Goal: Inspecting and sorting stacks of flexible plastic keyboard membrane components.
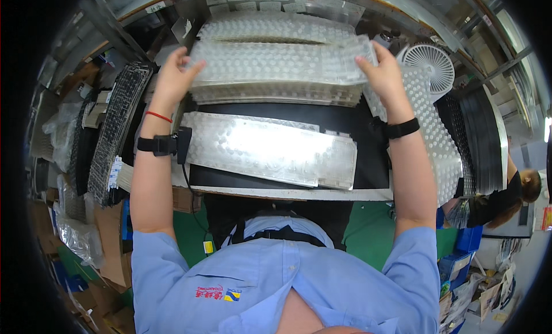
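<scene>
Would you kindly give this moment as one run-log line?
item: translucent dotted sheet; left hand: at left end, grip unclear; right hand: pinching right end; beneath: sheet stack; nearer body: flat sheets

long, clear dimpled plastic sheet [276, 62] crosswise over a stack [276, 93]

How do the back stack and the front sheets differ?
The back stack is thick, many layers deep; the front sheets make a far thinner pile. The front sheets carry a strong glare; the back stack looks duller. Both look clear and bumpy.
</scene>
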The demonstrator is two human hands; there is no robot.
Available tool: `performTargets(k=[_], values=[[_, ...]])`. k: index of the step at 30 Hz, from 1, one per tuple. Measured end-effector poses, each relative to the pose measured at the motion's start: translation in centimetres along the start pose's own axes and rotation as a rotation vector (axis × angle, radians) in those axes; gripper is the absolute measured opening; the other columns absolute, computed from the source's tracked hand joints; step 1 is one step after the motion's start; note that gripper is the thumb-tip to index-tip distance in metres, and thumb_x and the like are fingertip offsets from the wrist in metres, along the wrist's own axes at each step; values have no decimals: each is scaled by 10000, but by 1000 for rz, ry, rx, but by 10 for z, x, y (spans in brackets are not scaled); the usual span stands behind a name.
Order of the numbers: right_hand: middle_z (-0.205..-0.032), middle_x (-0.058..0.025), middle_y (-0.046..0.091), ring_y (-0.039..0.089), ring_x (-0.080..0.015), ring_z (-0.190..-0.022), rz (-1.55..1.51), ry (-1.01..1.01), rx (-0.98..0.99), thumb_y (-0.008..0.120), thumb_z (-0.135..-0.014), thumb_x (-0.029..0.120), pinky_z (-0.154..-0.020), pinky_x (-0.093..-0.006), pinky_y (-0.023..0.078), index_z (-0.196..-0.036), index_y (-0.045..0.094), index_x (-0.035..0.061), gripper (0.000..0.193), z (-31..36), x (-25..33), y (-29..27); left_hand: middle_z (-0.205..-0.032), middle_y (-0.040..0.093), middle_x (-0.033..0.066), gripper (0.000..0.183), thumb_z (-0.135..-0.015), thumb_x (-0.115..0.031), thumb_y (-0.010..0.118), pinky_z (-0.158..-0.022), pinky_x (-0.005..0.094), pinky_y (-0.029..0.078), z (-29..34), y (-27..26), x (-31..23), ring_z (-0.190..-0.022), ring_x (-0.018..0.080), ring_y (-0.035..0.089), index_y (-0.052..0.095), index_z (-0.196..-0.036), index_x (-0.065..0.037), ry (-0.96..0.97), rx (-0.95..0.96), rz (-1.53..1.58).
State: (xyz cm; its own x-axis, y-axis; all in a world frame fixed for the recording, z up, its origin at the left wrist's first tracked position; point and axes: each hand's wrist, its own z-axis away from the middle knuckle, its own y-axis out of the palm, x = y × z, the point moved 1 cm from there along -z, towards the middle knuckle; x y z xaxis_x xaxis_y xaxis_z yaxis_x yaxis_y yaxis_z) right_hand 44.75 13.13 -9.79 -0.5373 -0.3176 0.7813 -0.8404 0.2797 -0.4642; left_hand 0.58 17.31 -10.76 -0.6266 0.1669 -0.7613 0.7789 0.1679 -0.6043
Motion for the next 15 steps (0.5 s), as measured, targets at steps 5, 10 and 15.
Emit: performTargets(k=[5,10,15], values=[[-1364,-324,455,461,-371,-1288,418,139,-156,732,-806,369,-1053,-388,374,-1360,388,-133,823,7,-15,13,-1408,417,301,971,-725,-357,820,-1100,367,332,18,11,18,-1318,343,433,314,-1421,93,88,206,-58],[-1410,-341,388,356,-393,-1363,105,205,59,753,-777,419,-1107,-383,310,-1400,296,-150,960,16,-5,23,-1411,441,237,852,-784,-174,773,-1049,309,374,23,5,15,-1272,243,472,290,-1437,84,37,87,-60],[-1458,-350,305,243,-391,-1422,384,-72,134,827,-693,415,-1143,-396,249,-1422,276,-126,1062,27,7,20,-1321,533,219,790,-762,-149,800,-992,302,432,27,6,21,-1186,233,547,378,-1381,104,21,57,243]])
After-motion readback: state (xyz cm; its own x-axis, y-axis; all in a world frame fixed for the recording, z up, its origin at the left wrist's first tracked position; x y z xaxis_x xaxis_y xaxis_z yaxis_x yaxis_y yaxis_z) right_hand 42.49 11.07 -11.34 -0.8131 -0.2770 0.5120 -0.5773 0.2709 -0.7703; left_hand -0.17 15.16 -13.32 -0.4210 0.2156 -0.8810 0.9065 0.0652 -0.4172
